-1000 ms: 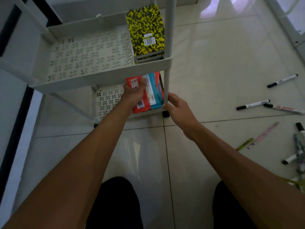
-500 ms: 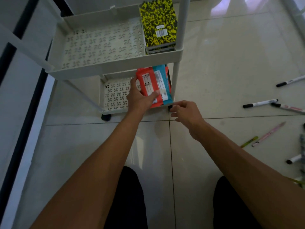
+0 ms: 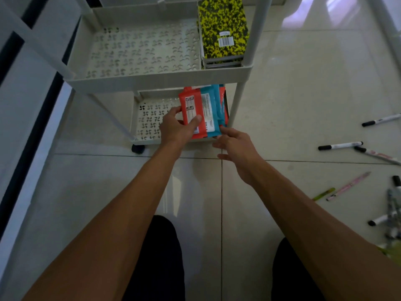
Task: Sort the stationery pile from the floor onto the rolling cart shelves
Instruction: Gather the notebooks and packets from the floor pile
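Note:
A white rolling cart (image 3: pixel 156 80) stands on the tiled floor. Yellow-and-black notebooks (image 3: pixel 223 31) are stacked at the right end of its upper shelf. On the lower shelf (image 3: pixel 149 118), red and blue packets (image 3: pixel 209 109) stand at the right end. My left hand (image 3: pixel 178 127) grips the front red packet (image 3: pixel 191 105), thumb across its face. My right hand (image 3: pixel 236 148) reaches to the bottom edge of the blue packet, fingers loosely extended and touching it. Markers and pens (image 3: pixel 339 146) lie scattered on the floor at the right.
A cart wheel (image 3: pixel 137 148) sits under the lower shelf's left front corner. A pink pen (image 3: pixel 349 185) and a green pen (image 3: pixel 323 194) lie near a marker heap (image 3: pixel 390 216) at the right edge. A wall with a dark strip runs along the left.
My left hand has shifted its grip on the red packet, thumb now across its face. My right hand moved from the cart post to the packets' bottom edge. The camera drew closer.

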